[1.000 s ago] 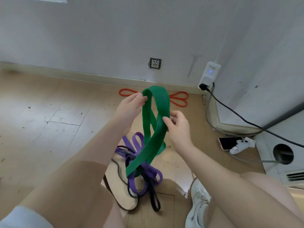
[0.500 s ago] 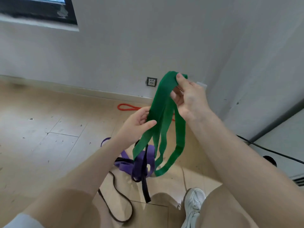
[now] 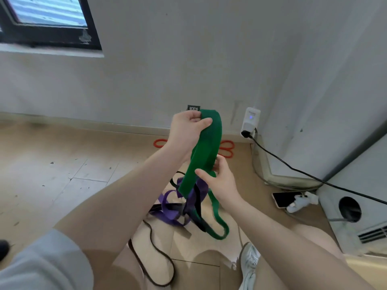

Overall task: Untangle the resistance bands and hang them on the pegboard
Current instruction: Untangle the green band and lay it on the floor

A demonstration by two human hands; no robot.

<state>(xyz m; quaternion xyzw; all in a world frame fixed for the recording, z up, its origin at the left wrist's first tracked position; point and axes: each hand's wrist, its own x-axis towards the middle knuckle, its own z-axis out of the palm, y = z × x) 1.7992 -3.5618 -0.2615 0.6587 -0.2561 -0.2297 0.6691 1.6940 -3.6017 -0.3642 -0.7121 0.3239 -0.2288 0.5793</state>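
Observation:
A wide green resistance band (image 3: 206,147) hangs in the air in front of me. My left hand (image 3: 187,129) pinches its top fold, up near the wall socket. Lower down, my right hand (image 3: 219,177) grips the band's middle. Its bottom loop dangles to the floor. A purple band (image 3: 169,208) and a black band (image 3: 198,214) hang tangled around the green one's lower part. A thin dark band (image 3: 155,254) trails across the floor between my legs. A red band (image 3: 226,148) lies by the baseboard, partly hidden behind my hands. No pegboard is in view.
A phone (image 3: 285,198) and a white power strip (image 3: 301,203) lie on the floor at right. A black cable (image 3: 293,169) runs from a wall plug (image 3: 250,122). A white unit with a round hole (image 3: 349,208) stands at right. My white shoe (image 3: 249,262) is below.
My left hand rose and took the green band's top fold. My right hand dropped from the top to the band's middle. The camera tilted up, showing more of the window.

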